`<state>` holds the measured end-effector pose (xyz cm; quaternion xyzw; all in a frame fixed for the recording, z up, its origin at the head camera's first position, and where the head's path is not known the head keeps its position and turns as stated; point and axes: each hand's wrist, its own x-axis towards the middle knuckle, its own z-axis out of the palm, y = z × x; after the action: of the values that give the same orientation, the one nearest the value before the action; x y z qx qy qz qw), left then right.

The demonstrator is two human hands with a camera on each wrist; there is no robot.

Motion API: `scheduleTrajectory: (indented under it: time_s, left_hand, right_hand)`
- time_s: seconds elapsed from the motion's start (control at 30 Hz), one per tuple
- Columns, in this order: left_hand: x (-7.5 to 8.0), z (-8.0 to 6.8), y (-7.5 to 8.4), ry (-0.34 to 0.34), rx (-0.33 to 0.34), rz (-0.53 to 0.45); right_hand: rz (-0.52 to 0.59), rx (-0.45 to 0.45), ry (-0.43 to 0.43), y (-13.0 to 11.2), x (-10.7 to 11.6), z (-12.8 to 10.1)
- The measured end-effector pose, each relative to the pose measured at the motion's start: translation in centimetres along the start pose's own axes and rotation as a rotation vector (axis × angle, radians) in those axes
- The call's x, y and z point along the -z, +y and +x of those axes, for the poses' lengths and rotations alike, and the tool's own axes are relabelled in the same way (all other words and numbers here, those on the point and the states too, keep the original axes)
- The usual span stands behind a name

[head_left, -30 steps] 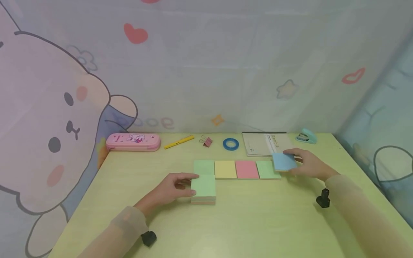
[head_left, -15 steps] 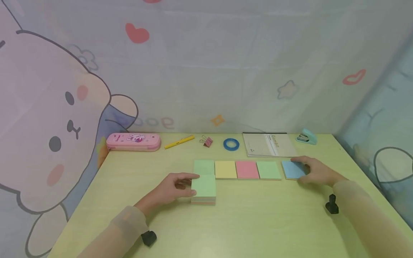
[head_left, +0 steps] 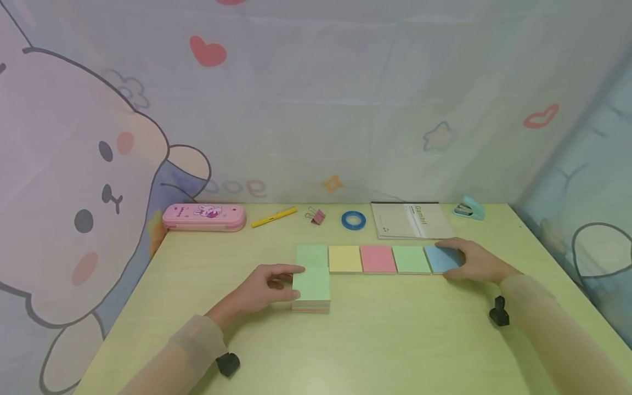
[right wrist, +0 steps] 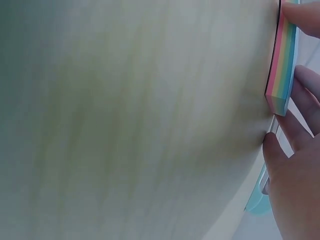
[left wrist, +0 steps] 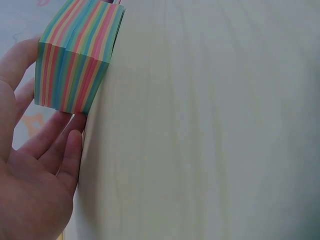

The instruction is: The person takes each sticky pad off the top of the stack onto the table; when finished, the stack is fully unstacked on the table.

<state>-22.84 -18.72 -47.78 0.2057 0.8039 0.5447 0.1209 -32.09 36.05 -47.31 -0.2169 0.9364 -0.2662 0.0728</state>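
Observation:
On the yellow-green table (head_left: 385, 340), my left hand (head_left: 288, 282) grips the left side of a thick sticky note stack (head_left: 311, 288) with a green top. In the left wrist view the stack (left wrist: 75, 65) shows striped coloured layers against my left hand (left wrist: 35, 165). Behind it lies a row of thin pads: green (head_left: 312, 255), yellow (head_left: 345, 259), pink (head_left: 377, 259), green (head_left: 411, 259) and blue (head_left: 439, 259). My right hand (head_left: 469, 260) pinches the blue pad at the row's right end, flat on the table. The right wrist view shows that pad's striped edge (right wrist: 283, 60) between my fingers (right wrist: 300, 115).
Along the back edge lie a pink pencil case (head_left: 204, 217), a yellow pen (head_left: 274, 217), a pink binder clip (head_left: 316, 216), a blue tape roll (head_left: 353, 220), a notebook (head_left: 410, 220) and a teal stapler (head_left: 469, 209). Printed curtains close off the back and the sides.
My right hand brought the blue pad down from above the row, set it to the right, then slid it left against the green pad. The left hand has stayed still.

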Motion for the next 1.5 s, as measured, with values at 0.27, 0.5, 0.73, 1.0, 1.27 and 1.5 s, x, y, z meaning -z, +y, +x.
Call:
scheduleTrajectory:
  time_s: [0.27,0.5,0.73,1.0,1.27,1.5]
  left_hand:
    - [0.0,0.1,-0.3,0.003,0.001,0.004]
    - [0.0,-0.1,-0.4,0.006,0.000,0.006]
    - [0.0,-0.3,-0.4,-0.003,0.000,0.000]
    - [0.0,-0.8,-0.3,0.000,-0.016,-0.004]
    - [-0.1,-0.5,0.1,-0.023,-0.028,0.041]
    - [0.1,-0.3,0.2,-0.043,-0.012,0.047]
  right_hand:
    - [0.018,0.000,-0.007,-0.6,0.0,-0.1]
    - [0.013,0.004,-0.016,-0.8,0.0,0.0]
    - [0.055,0.016,0.028,-2.2,-0.2,0.2]
    - [0.172,0.164,0.051,-10.4,-2.7,1.8]
    - [0.256,0.268,0.025,-17.2,-7.0,2.8]
    - [0.298,0.255,-0.032,-21.7,-10.0,3.3]
